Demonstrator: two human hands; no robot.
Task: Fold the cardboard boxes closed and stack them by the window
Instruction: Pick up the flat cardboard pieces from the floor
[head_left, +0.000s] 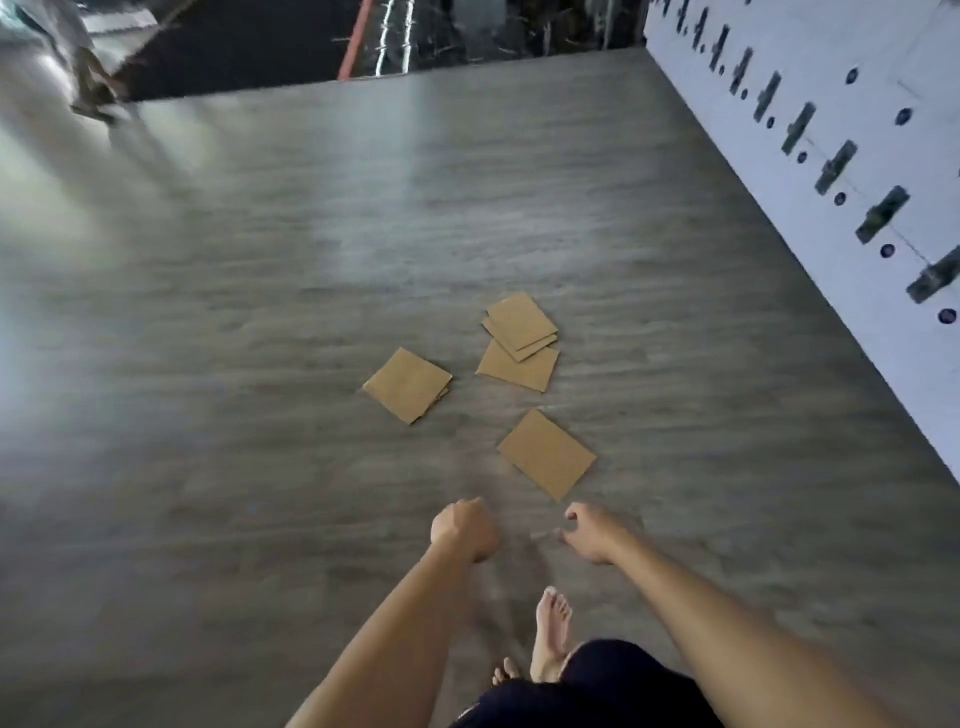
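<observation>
Head view, looking down at a grey wood-grain floor (260, 467). Frame is motion-blurred.

Cardboard: flattened brown cardboard boxes lie on the floor in three places, all flat, none folded up.
- Left box (408, 385): lies alone, corner pointing toward the person; a second layer's edge shows at its right side.
- Overlapping pile (519, 340): several sheets, the upper ones fanned over a lower sheet. Exact count cannot be told. It sits to the right of the left box, apart from it.
- Near box (546, 453): single flat piece, closest to the hands, below the pile and apart from it.

All three groups lie in the middle of the floor, nearer the white wall (810, 171) on the right than the left edge of the floor. The wall carries a row of dark marks and dots.

Hands: both arms reach forward and down, bare.
- Left hand (466, 530): grip curled into a loose fist, holding nothing, above the floor, below the left box.
- Right hand (589, 535): fingers loosely curled, thumb and forefinger apart, holding nothing; it is near the lower corner of the near box but not touching it.

Other: a bare foot (551, 639) stands on the floor under the hands; dark shorts (597, 686) at the bottom edge. At the far edge of the floor is a dark glossy area (249, 47) with reflections and an orange-red bar (356, 39); details are not legible.
</observation>
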